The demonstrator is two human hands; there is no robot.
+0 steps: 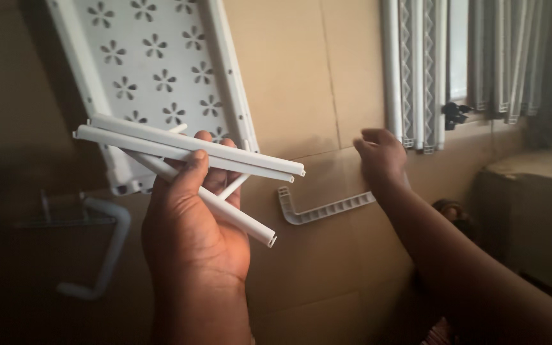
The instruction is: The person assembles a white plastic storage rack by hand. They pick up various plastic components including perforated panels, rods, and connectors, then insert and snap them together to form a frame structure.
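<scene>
Left hand (pixel 193 217) is gripping a bundle of white plastic rods (pixel 193 153), fanned out, in front of a perforated white shelf panel (pixel 154 57). Right hand (pixel 381 156) is hovering loosely curled, holding nothing, just above a curved ribbed bracket (pixel 321 209) lying on cardboard (pixel 301 83). Upright rails (pixel 413 70) are standing beside it.

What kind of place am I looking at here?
Probably a room at home: grey pleated curtains at a window, flattened brown cardboard on the floor, and white plastic rods in the left hand.
</scene>
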